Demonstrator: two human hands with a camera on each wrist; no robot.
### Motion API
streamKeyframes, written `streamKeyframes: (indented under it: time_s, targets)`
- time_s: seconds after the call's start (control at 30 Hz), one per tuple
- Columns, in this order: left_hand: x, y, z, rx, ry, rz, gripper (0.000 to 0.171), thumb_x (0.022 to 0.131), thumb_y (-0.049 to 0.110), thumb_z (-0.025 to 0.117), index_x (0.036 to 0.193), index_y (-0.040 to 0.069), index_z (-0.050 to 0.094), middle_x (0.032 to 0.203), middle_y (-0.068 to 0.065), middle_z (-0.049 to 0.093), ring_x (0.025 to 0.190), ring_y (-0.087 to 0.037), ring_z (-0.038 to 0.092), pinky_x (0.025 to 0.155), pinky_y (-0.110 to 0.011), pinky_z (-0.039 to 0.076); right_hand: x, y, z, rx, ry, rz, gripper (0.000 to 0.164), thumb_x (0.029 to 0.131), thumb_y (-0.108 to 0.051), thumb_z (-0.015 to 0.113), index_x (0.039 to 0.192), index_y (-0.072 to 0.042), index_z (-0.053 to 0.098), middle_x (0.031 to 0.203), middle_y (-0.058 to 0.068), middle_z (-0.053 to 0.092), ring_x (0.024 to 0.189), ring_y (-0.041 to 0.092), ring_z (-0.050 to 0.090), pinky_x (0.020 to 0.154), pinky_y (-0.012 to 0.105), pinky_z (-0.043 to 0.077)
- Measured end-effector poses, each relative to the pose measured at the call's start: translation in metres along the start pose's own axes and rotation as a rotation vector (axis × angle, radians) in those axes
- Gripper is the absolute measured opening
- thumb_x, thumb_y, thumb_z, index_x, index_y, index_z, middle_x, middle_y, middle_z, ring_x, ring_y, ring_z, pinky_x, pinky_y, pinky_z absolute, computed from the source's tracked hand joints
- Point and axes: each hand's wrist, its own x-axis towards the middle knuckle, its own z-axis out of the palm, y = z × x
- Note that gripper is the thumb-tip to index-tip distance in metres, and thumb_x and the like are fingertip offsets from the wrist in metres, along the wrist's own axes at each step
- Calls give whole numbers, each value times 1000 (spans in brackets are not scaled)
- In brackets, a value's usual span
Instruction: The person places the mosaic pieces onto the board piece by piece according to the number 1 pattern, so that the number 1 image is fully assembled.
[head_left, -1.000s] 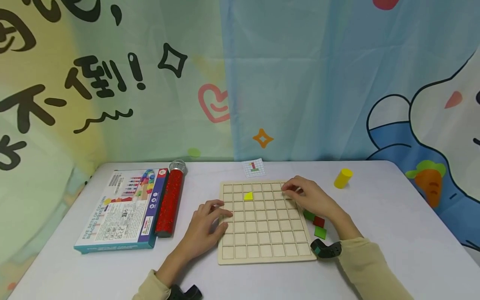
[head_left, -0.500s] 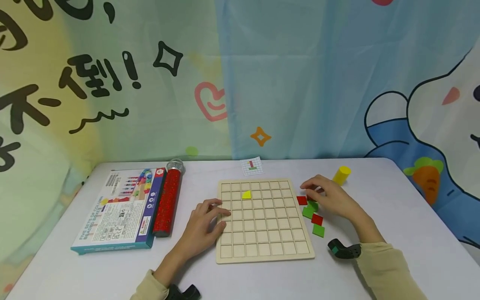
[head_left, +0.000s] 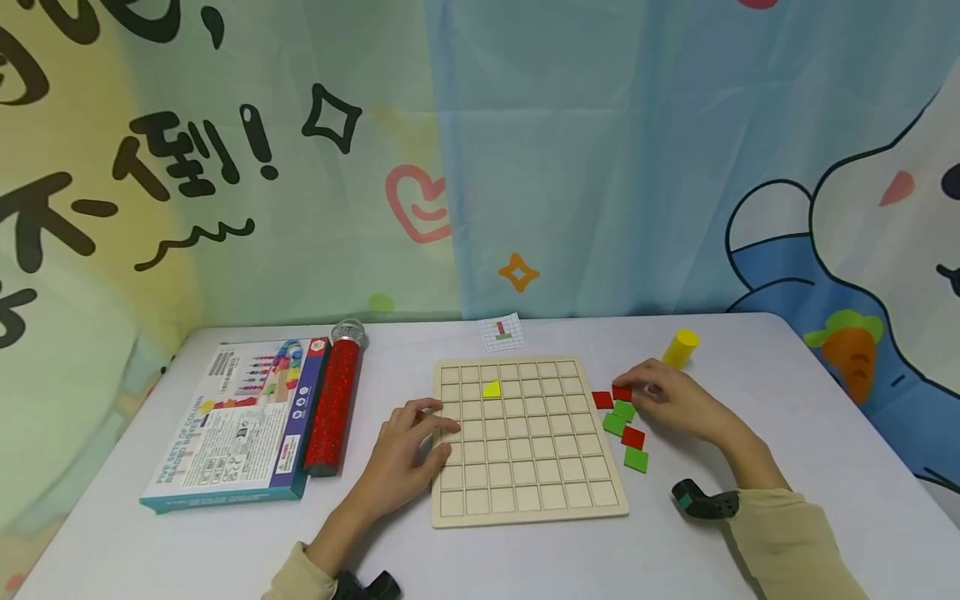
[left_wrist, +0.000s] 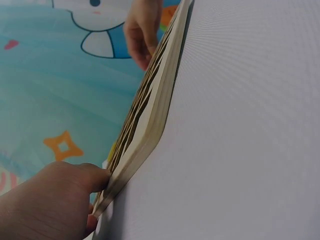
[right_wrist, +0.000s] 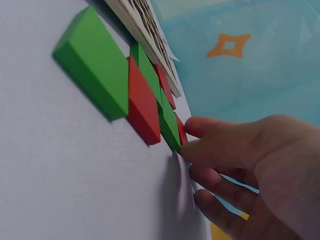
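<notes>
My left hand (head_left: 408,446) rests at the left edge of a wooden grid board (head_left: 525,450), its fingertips lying over the rim. In the left wrist view, the thumb (left_wrist: 97,177) touches that edge. One yellow piece (head_left: 492,389) sits in a cell in an upper row. Right of the board, my right hand (head_left: 678,400) pinches a red square tile (head_left: 621,392) between thumb and index finger. In the right wrist view, only a sliver of this red tile (right_wrist: 181,131) shows at the fingertips. Close by lie green tiles (head_left: 636,460) and two other red tiles (head_left: 632,437).
A yellow cylinder (head_left: 681,349) stands behind my right hand. Behind the board lies a small printed pattern card (head_left: 502,332). At the left are a flat box (head_left: 232,417) and a red glittery microphone (head_left: 335,408). A printed curtain (head_left: 555,167) hangs behind the table.
My right hand has moved right, from the board's upper right corner to the loose tiles, and now pinches a red one. The left hand has stayed on the board's edge.
</notes>
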Motion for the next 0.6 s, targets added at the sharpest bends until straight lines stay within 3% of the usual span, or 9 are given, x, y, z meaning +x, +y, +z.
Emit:
streamKeyframes:
  time_s: [0.6]
  targets:
    - [-1,-1,0,0,0,-5,23,85,19,67,107,27,66,133,-2,51,111,-16,47,87,-39,33,3,-2,6,-58,64,24,25,86,-5,63,111,-9,65,108,7,62,102,24,56,89,47,47]
